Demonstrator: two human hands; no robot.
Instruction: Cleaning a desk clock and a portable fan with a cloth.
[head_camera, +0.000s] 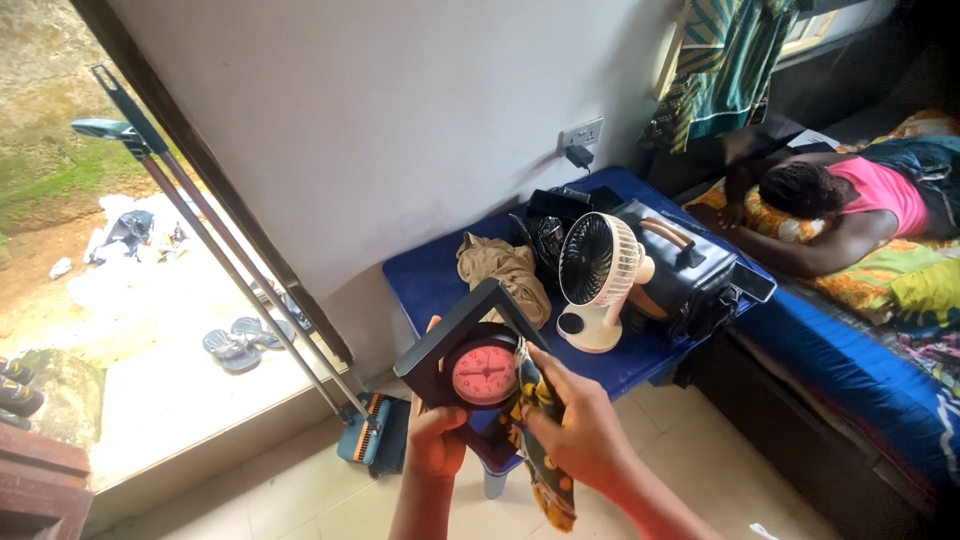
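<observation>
My left hand (435, 440) grips the lower edge of a dark square-framed clock (455, 335) with a round pink face (484, 373), held tilted like a diamond in front of me. My right hand (580, 425) presses a patterned yellow-and-dark cloth (545, 470) against the clock's right side, beside the face. The cloth hangs down below my right hand. Both hands are over the near corner of a blue-covered table (425, 280).
On the table stand a small white desk fan (598, 275), a crumpled tan cloth (505, 268), a black bag (690, 270) and dark items. A person in a pink top (850, 205) lies on a bed at right. A mop (215, 250) leans by the open doorway; sandals (240, 345) lie outside.
</observation>
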